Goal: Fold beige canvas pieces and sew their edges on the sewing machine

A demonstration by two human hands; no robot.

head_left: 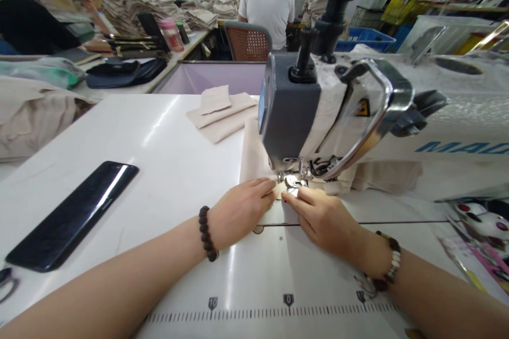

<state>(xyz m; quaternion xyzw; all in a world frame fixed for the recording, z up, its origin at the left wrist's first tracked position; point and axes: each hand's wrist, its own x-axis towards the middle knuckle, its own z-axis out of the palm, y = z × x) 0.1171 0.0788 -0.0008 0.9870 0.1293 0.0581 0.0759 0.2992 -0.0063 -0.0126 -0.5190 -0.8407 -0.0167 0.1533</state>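
Note:
A sewing machine point(292, 111) stands over the white table, its presser foot point(296, 183) lit from above. Beige fabric point(254, 153) runs along the left of the machine head to the foot. My left hand point(242, 209), with a dark bead bracelet, has its fingers closed together on the fabric's near edge, just left of the foot. On the other side, my right hand point(330, 220) is curled, its index finger and thumb pressing the fabric edge right in front of the foot. The fingertips partly hide the fabric there. More beige fabric point(385, 176) lies beneath the machine arm.
Folded beige pieces point(222, 116) lie behind the hands. A black phone point(75, 214) rests at left, a ruler scale point(254, 313) along the front edge. Scissors and small items point(477, 228) sit at right. A seated person point(267, 2) faces away beyond the table.

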